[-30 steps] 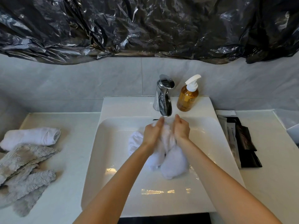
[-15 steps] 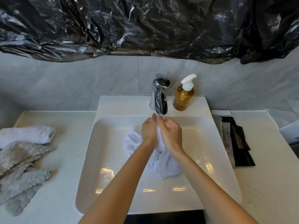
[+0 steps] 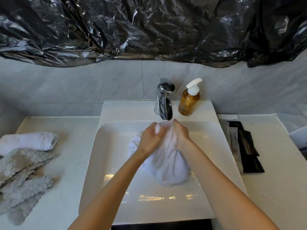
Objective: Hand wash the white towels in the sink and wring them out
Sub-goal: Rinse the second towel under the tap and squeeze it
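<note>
A wet white towel (image 3: 167,165) is bunched over the middle of the white sink (image 3: 106,156), just below the chrome faucet (image 3: 163,100). My left hand (image 3: 150,140) grips its upper part from the left. My right hand (image 3: 181,135) grips it from the right, and the two hands press the cloth between them. The towel's lower end hangs down onto the basin floor. A second white towel (image 3: 31,141) lies rolled on the counter at the left.
An amber soap pump bottle (image 3: 189,100) stands right of the faucet. Grey fluffy cloths (image 3: 21,178) lie on the left counter. Black and white sachets (image 3: 242,146) lie on the right counter. Black plastic sheeting (image 3: 149,27) hangs above the tiled wall.
Both hands have kept rubbing the towel under the faucet: they came together, then shifted, and the bunched cloth now bulges up between them. The camera view moved slightly.
</note>
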`<state>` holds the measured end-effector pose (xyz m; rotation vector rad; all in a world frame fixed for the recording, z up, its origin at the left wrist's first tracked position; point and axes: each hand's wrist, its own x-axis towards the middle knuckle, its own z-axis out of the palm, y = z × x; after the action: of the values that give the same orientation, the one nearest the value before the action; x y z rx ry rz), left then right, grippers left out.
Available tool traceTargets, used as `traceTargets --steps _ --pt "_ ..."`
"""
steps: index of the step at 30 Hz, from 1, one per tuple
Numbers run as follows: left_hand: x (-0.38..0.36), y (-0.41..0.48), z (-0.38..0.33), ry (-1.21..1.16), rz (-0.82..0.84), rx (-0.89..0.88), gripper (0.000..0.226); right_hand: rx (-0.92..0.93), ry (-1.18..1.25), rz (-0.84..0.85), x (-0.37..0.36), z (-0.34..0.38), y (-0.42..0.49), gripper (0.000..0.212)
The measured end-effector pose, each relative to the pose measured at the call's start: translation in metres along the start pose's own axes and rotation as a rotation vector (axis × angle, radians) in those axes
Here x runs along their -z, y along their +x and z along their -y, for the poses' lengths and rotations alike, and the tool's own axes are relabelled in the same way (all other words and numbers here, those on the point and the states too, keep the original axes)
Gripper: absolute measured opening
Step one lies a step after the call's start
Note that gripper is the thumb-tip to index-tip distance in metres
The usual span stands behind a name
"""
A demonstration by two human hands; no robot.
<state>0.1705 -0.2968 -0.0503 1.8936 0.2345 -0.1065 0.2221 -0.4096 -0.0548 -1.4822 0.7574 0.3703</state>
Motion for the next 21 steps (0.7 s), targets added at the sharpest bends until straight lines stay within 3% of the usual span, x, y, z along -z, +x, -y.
traceTargets --steps 1,3,7,9,11,14,16,18,21 --pt "0.009 -0.001 0.006 0.046 0.074 -0.025 0.02 -0.04 0.047 0.056 0.006 0.003 0.003 0.059" --pt "0.023 -0.003 0.022 0.107 0.234 -0.005 0.033 -0.088 0.065 0.167 0.019 0.011 0.003 0.078" --pt "0.029 -0.007 0.039 0.235 0.338 0.062 0.054 -0.081 0.193 0.464 0.038 0.026 -0.019 0.057" --pt "0.034 -0.009 0.036 0.154 0.292 0.058 0.065 -0.053 0.211 0.526 0.048 0.025 -0.029 0.05" --pt "0.043 -0.01 0.027 -0.042 0.226 0.07 0.053 -0.041 0.238 0.529 0.057 0.021 -0.033 0.043" --pt "0.053 -0.012 0.013 -0.446 0.165 0.102 0.042 0.176 -0.057 0.368 0.071 0.014 -0.022 0.027" --pt "0.053 -0.012 0.004 -0.602 0.162 0.114 0.026 0.341 -0.348 0.303 0.071 0.011 -0.023 0.034" --pt "0.047 -0.013 -0.002 -0.586 0.181 0.158 0.014 0.363 -0.499 0.388 0.063 0.006 -0.029 0.026" --pt "0.031 -0.013 -0.003 -0.504 0.202 0.23 0.021 0.45 -0.557 0.419 0.046 -0.003 -0.045 0.036"
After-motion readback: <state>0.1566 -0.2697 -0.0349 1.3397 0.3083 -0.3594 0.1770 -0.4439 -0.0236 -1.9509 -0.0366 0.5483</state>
